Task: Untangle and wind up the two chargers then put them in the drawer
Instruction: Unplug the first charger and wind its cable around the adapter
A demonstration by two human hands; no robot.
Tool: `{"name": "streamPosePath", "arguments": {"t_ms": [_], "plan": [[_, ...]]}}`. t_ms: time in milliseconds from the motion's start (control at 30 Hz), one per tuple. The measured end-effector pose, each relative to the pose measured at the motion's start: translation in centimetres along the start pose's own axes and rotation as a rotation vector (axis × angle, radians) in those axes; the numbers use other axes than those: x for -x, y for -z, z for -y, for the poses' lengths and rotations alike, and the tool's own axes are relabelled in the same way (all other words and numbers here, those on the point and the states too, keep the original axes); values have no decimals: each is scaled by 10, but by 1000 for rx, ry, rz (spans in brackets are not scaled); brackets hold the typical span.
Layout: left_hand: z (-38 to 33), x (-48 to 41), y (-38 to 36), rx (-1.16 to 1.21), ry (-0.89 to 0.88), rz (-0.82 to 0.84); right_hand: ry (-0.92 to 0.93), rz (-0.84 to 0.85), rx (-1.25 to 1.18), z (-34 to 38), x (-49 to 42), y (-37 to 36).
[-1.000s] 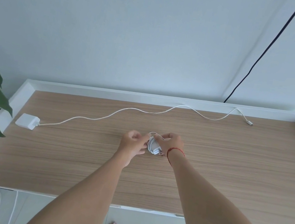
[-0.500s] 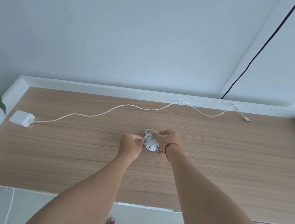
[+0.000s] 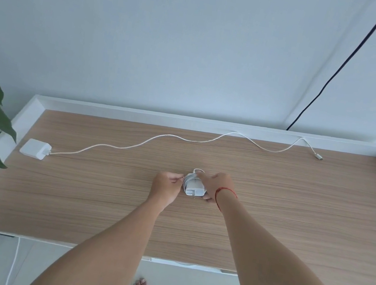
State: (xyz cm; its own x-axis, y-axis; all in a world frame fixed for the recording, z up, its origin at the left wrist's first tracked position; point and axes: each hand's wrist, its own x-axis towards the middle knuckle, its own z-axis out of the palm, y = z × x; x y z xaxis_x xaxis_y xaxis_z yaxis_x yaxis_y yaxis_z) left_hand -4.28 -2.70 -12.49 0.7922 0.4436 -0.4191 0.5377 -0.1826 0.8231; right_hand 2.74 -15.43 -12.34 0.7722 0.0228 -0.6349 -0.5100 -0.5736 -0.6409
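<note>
On the wood-grain desk [image 3: 295,210], our right hand [image 3: 218,184] grips the square white charger [image 3: 195,187]. Our left hand [image 3: 165,188] pinches its cord [image 3: 198,169].

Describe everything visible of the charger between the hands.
The wound charger is a white, plastic-looking brick with rounded corners, its cable wrapped round it, one small loop standing out at the far side. A prong shows at its near edge. Over the desk, the right hand grips it from the right; the left hand pinches the cable at its left.
</note>
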Motion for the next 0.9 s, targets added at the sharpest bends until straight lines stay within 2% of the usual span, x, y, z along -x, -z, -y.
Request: {"name": "streamPosePath", "arguments": {"t_ms": [167, 333, 433, 500, 600, 900], "plan": [[-2, 1, 3, -40, -29, -3, 38, 55, -115, -1, -1, -4], [-5, -1, 8, -23, -33, -53, 63, 92, -83, -2, 0, -8], [-6, -1, 10, 37, 46, -98, 81, 79, -84, -2, 5, -7], [-8, 2, 11, 117, 167, -38, 85, 63, -79, -1, 7, -8], [-10, 9, 8, 129, 262, 169, 62, 55, -116, 1, 12, -9], [-14, 13, 1, 179, 141, 233, 21, 46, -222, -5, 18, -4]]}}
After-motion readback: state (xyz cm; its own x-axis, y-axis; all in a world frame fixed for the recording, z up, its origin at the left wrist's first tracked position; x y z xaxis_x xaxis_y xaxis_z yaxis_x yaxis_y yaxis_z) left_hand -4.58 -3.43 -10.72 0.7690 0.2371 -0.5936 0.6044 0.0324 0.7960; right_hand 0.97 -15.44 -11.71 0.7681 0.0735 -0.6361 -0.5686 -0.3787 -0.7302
